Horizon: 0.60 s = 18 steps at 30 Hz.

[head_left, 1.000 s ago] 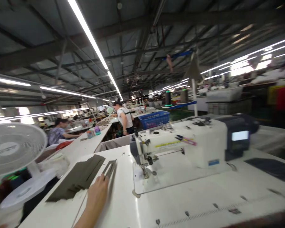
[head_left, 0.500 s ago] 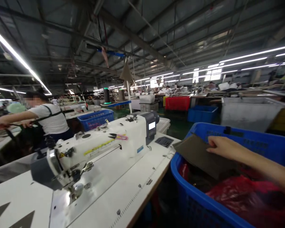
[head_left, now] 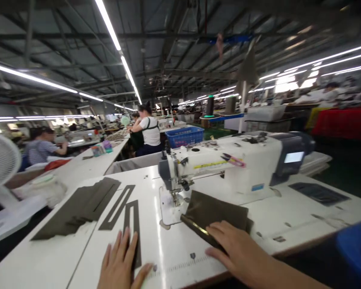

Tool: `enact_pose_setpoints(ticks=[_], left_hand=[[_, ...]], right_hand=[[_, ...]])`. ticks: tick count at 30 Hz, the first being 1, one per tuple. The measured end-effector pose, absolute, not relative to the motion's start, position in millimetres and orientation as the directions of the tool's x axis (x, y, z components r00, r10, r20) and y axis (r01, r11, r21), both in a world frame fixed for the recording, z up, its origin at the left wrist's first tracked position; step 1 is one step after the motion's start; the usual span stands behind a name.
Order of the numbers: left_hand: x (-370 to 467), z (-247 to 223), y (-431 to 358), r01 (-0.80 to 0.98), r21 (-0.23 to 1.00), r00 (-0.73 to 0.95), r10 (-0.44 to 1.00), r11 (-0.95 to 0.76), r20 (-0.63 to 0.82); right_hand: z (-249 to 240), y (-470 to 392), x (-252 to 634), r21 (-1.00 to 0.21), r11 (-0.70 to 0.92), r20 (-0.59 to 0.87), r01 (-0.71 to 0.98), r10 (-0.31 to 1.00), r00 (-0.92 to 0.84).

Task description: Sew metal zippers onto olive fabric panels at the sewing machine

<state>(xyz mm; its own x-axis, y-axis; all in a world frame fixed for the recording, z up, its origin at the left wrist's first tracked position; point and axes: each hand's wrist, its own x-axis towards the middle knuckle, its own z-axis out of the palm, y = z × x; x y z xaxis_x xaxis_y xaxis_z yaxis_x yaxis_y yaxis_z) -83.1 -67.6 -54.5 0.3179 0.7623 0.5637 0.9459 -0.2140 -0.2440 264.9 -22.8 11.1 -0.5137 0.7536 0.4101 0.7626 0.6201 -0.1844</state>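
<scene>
My left hand [head_left: 120, 263] lies on the white table with its fingers spread, partly over a dark cut-out strip [head_left: 131, 212]. A second slotted strip [head_left: 117, 208] lies just left of it. My right hand [head_left: 233, 249] grips the near edge of an olive-brown fabric piece [head_left: 218, 208], fingers on top and thumb low at the edge. A shiny band runs along that folded edge. The fabric's far left corner is close to the needle area of a white sewing machine [head_left: 237, 168].
A fanned stack of dark fabric pieces [head_left: 81, 204] lies on the table at left, beside a white fan [head_left: 1, 160]. Pink-handled thread snips [head_left: 234, 159] rest against the machine. A blue basket [head_left: 356, 245] stands at lower right. Co-workers sit at tables beyond.
The view has swung left. My right hand has brought the fabric piece from the blue basket to the table beside the machine. My left hand has come into view.
</scene>
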Motion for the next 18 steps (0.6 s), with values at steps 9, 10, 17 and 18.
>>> enact_pose_setpoints(ticks=[9,10,17,18], left_hand=[[35.7,-18.1,-52.7,0.87,0.099,0.407,0.816,-0.483,0.412],[48.3,-17.7,-46.8,0.864,0.146,0.398,0.831,-0.482,0.388],[58.0,-8.5,-26.5,0.847,0.251,0.424,0.881,-0.468,0.213],[53.6,-7.2,-26.3,0.84,0.268,0.429,0.88,-0.472,0.202]], right_hand=[[-22.5,71.0,297.7,-0.254,0.36,0.331,0.898,0.905,-0.269],[-31.2,70.3,295.6,-0.256,0.358,0.324,0.898,0.907,-0.269],[-41.8,51.4,279.6,-0.327,0.384,0.374,0.863,0.892,-0.255],[-36.7,53.6,278.2,-0.39,0.369,0.355,0.843,0.906,-0.232]])
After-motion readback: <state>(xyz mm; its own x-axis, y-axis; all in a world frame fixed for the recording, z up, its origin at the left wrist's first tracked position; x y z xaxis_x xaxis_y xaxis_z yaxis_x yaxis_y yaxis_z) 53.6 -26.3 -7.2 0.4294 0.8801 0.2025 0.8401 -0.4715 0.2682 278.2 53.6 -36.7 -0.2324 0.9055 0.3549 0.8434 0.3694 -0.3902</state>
